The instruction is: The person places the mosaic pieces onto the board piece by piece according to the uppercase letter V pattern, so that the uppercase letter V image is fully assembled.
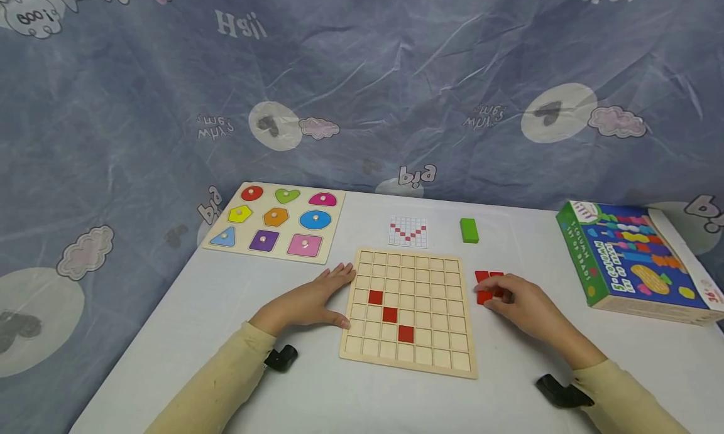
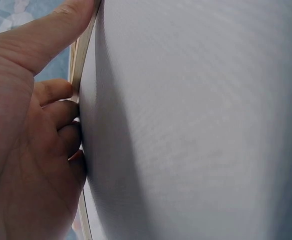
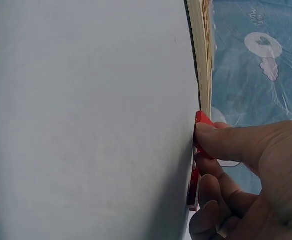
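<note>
A wooden grid board lies on the table, with three red square tiles set in a diagonal row, one being the middle tile. My left hand rests against the board's left edge, thumb and fingertips touching it. To the right of the board, my right hand is over a small group of red tiles. Its thumb and fingers pinch one red tile, seen tilted up in the right wrist view. Another red tile lies just below it; the hand partly hides the group.
Behind the board lie a pattern card and a green block. A shape puzzle board with knobbed pieces sits at the back left. At the right stands a colourful box. A patterned curtain hangs behind the white table.
</note>
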The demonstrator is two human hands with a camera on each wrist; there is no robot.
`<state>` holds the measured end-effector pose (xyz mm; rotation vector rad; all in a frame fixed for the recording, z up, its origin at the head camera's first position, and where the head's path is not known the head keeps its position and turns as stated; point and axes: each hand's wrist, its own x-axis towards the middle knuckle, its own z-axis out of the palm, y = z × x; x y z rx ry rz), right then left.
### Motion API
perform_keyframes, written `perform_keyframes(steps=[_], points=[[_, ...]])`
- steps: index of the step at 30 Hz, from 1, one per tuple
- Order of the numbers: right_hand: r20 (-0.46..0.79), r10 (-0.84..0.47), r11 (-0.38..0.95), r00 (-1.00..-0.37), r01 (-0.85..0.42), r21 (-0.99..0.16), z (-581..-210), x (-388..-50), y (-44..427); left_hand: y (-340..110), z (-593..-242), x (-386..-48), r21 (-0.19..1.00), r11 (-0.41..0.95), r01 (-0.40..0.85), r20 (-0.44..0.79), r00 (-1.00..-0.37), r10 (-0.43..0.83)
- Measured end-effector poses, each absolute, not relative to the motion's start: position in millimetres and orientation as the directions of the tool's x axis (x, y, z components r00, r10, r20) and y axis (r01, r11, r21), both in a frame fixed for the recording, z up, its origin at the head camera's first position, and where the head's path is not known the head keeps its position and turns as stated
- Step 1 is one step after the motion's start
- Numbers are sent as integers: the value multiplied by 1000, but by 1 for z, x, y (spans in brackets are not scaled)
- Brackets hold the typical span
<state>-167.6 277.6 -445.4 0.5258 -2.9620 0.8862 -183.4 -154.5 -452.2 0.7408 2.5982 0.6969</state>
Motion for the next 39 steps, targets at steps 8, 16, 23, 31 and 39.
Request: perform_keyframes(steps=[8, 16, 23, 31, 39], points=[[120, -301, 783, -946, -317, -535, -447, -165, 276, -155, -453, -184, 545, 739, 396, -188, -801, 568], [107, -308, 782, -945, -316, -537, -446, -163, 274, -154, -454, -184, 542, 740, 398, -190, -800, 569], [104, -311, 785, -945, -317, -531, -447, -162, 273, -154, -453, -184, 536, 747, 394, -193, -804, 563], [115, -317, 782, -941, -328, -530, -447, -162, 273, -154, -452, -183, 542, 740, 399, -190, -800, 570], [100, -316, 781, -943, -319, -537, -444, -161, 271, -154, -451, -183, 542, 743, 393, -191, -803, 564]])
